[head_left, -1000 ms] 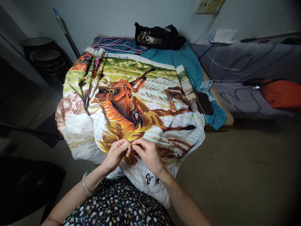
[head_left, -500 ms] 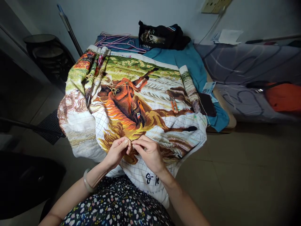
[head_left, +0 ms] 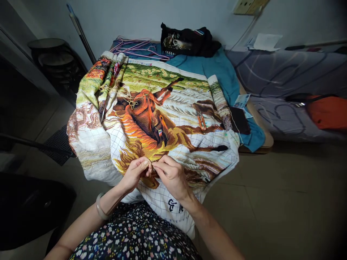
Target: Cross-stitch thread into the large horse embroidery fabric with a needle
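Observation:
A large cross-stitch cloth (head_left: 189,122) with a horse design and a printed grid drapes over my lap and the low bed in front of me. Above its lower part my left hand (head_left: 137,173) pinches with thumb and forefinger, the other fingers curled. Tip to tip with it, my right hand (head_left: 172,177) is closed in a pinch too. What they hold is too fine to make out; a short bit of pale thread seems to hang at the left fingers. Loose yellow thread (head_left: 132,103) lies tangled on the cloth. Orange-handled thread snips (head_left: 201,121) rest on its right part.
Purple hangers (head_left: 141,50) and a black bag (head_left: 187,41) lie at the back on a teal sheet (head_left: 214,65). A dark flat case (head_left: 240,121) sits by the rolled cloth edge. Stacked stools (head_left: 51,59) stand left, and an orange bag (head_left: 328,110) lies right.
The view has shifted slightly, so the scene sits a little further right. Both hands stay pinched together at the same spot; the right hand's fingers have turned a little.

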